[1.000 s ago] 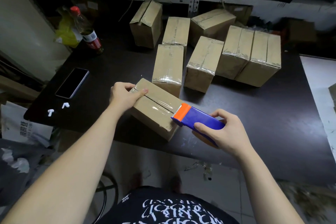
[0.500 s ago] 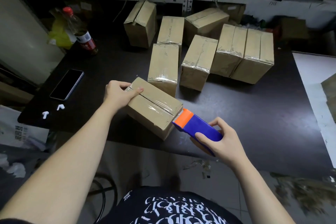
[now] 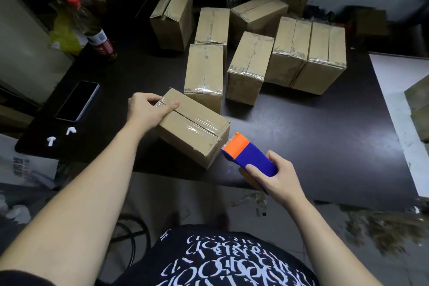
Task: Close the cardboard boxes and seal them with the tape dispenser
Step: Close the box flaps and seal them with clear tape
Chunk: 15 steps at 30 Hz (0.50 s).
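You are gripping the far-left end of the brown cardboard box (image 3: 197, 132) with your left hand (image 3: 148, 111), thumb lying along the top and fingers curling over the end. Your right hand (image 3: 276, 176) is clamping round the body of the blue-and-orange plastic tape dispenser (image 3: 249, 155). The box is sitting skewed at the near edge of the dark table (image 3: 301, 127), with glossy clear tape running along its centre seam and down over the near-right end. The dispenser's orange head is hovering just beside that near-right corner, and I cannot tell whether the tape is cut free. That is where the risk is lying. If a strand is joining them, pulling away sideways is likely to be peeling the tail off the cardboard. It could also be dragging the box over the table's edge, since only one hand is steadying it. The tail on the end face may also be needing a firm press, or it could be curling up. The taped brown cardboard boxes (image 3: 204, 72) are standing further back, well apart from the dispenser.
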Tool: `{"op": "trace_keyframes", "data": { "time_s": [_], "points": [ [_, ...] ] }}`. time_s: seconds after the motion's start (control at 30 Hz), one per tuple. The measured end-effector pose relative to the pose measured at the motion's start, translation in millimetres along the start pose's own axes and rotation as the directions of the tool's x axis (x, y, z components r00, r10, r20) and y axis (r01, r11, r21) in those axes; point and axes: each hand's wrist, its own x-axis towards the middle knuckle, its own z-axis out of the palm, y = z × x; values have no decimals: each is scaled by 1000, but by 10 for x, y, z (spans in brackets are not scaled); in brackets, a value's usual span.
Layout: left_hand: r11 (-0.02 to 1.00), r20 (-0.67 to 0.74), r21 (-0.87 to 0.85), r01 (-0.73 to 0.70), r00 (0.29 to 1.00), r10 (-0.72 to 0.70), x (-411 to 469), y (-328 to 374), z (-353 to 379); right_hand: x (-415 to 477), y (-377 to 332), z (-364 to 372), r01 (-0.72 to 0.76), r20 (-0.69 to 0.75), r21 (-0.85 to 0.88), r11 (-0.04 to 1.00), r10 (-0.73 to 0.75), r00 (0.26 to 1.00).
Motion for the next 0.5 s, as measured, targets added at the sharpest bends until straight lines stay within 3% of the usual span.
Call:
{"op": "trace_keyframes", "data": {
  "time_s": [0.37, 0.5],
  "points": [
    [1000, 23, -27, -3, 1000, 4, 6, 22, -12, 39, 250, 44, -56, 36, -64, 996, 58, 998],
    [999, 34, -39, 22, 999, -21, 28, -14, -23, 206, 161, 136, -58, 9, -222, 973, 62, 998]
  ]
}}
